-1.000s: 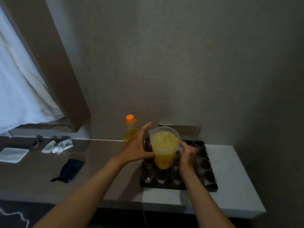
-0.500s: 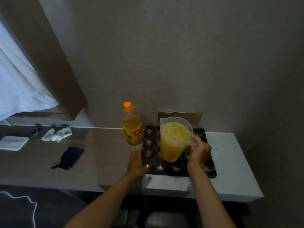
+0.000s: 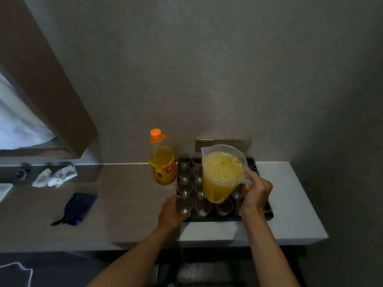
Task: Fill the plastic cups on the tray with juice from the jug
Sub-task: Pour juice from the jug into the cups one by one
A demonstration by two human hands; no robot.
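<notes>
here, the bottle point(image 3: 162, 162) at 10 o'clock of the tray point(image 3: 228, 218) carries a red-and-yellow label; its writing is too blurred to read. the right hand point(image 3: 257, 192) grips the handle of the jug point(image 3: 221, 172), which is held above the tray's centre, full of frothy orange juice. the left hand point(image 3: 172, 211) curls its fingers round the cup point(image 3: 185, 205) at the tray's 8 o'clock corner. the jug hides several cups; those visible appear empty. a dark pouch point(image 3: 77, 208) lies at 9 o'clock

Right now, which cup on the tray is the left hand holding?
The front-left corner cup: the left hand wraps around it alone; the other cups on the tray stand untouched.
</notes>
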